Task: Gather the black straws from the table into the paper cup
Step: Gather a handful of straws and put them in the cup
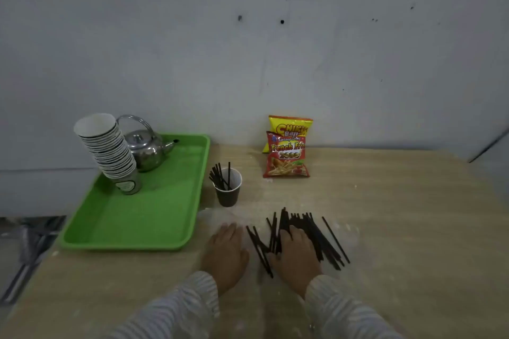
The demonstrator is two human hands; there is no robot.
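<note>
A brown paper cup stands upright on the wooden table, with several black straws leaning inside it. A loose pile of black straws lies flat on the table in front of the cup, to its right. My right hand rests palm down on the left part of that pile, fingers spread over the straws. My left hand lies flat on the bare table just left of the pile, holding nothing. Whether the right hand's fingers grip any straw is hidden.
A green tray sits at the left, carrying a leaning stack of paper cups and a metal kettle. Two snack bags stand against the wall behind the cup. The table's left edge runs beside the tray.
</note>
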